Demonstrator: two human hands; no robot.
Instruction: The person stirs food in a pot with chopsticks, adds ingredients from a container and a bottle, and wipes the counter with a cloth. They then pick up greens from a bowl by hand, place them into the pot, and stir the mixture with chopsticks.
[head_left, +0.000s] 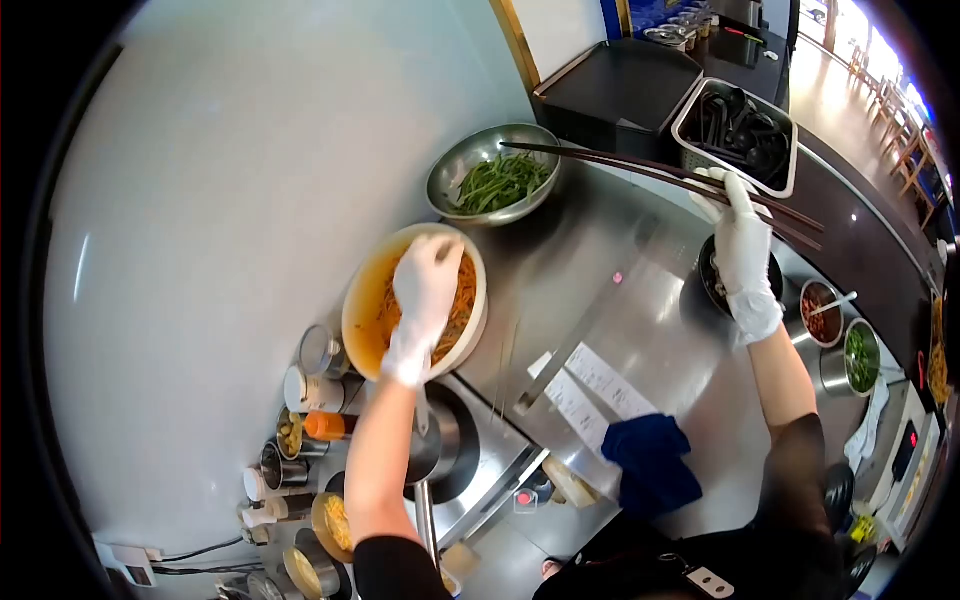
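Left hand [425, 290], gloved, fingers curled down into shredded orange strips [458, 310] inside pale bowl [362, 310] on steel tabletop [600, 330]; grip hidden, cannot tell. Right hand [742, 245], gloved, closed around long dark chopsticks [640, 170], tips reaching over steel bowl of green beans [495, 180] just beyond pale bowl. Hands well apart. Blue cloth [650, 460] near tabletop edge.

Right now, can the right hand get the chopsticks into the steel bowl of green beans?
Probably yes. The right hand holds the long chopsticks, whose tips already lie over the rim of the steel bowl of green beans. Nothing stands between. The left hand is in the orange bowl, clear of the path.
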